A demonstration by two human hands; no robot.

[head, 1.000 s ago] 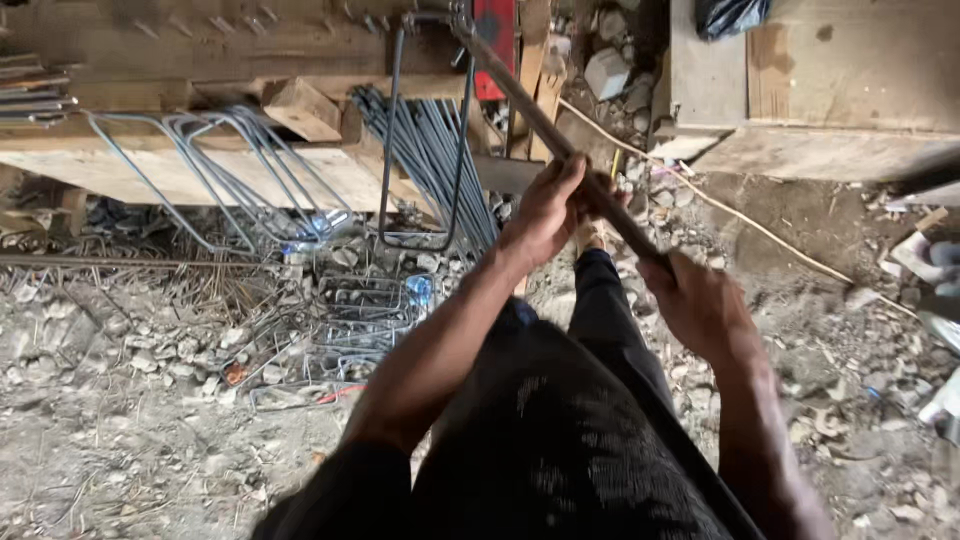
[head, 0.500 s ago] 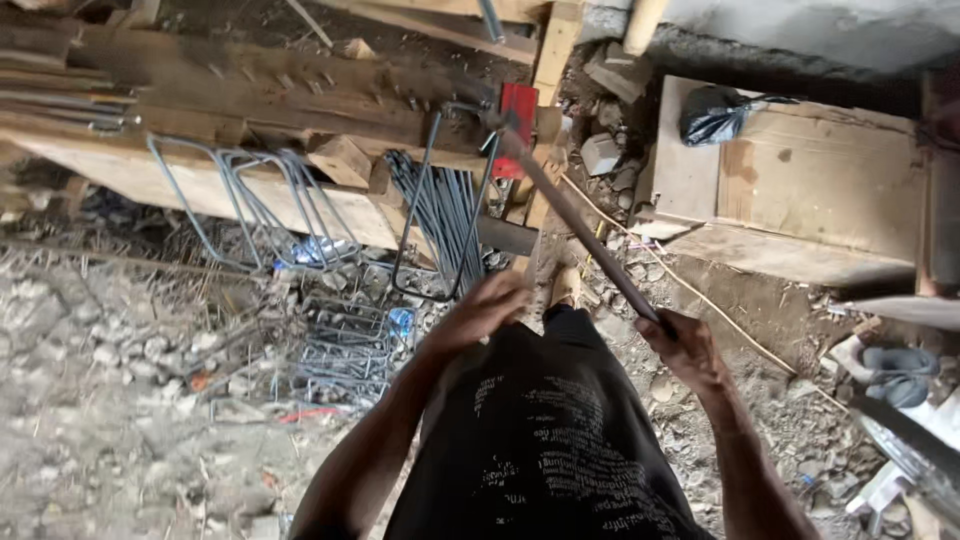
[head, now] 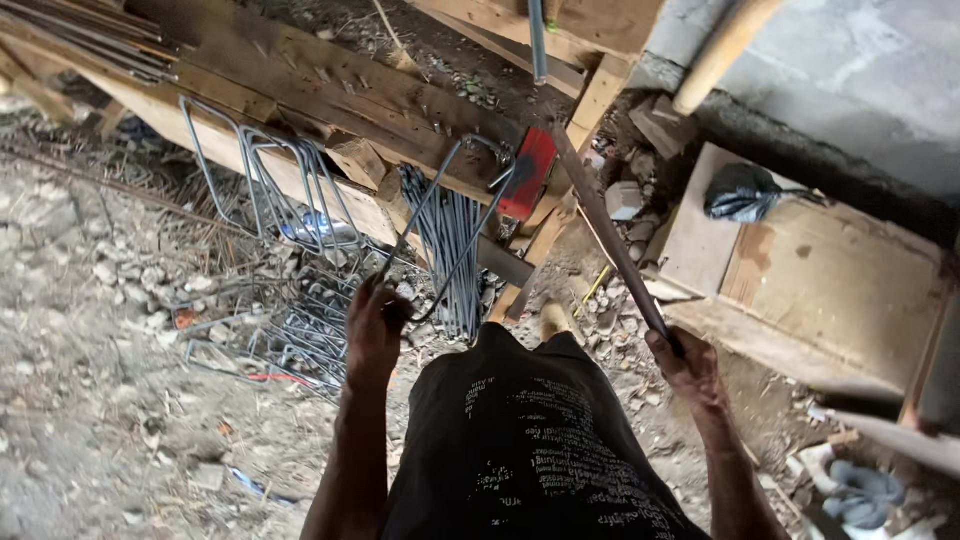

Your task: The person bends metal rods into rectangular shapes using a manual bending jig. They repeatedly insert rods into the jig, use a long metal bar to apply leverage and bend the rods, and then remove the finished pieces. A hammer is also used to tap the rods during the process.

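— How was the grip in the head view?
— The left hand was closed round the bent grey steel rod; the right hand clenched the long rusty bending bar.
— And the rod?
— Its far end sat by the red block on the wooden worktop, above the finished grey stirrups.

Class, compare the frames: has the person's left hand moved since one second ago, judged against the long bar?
Yes. The left hand has left the long bar and now grips the bent steel rod, left of it.
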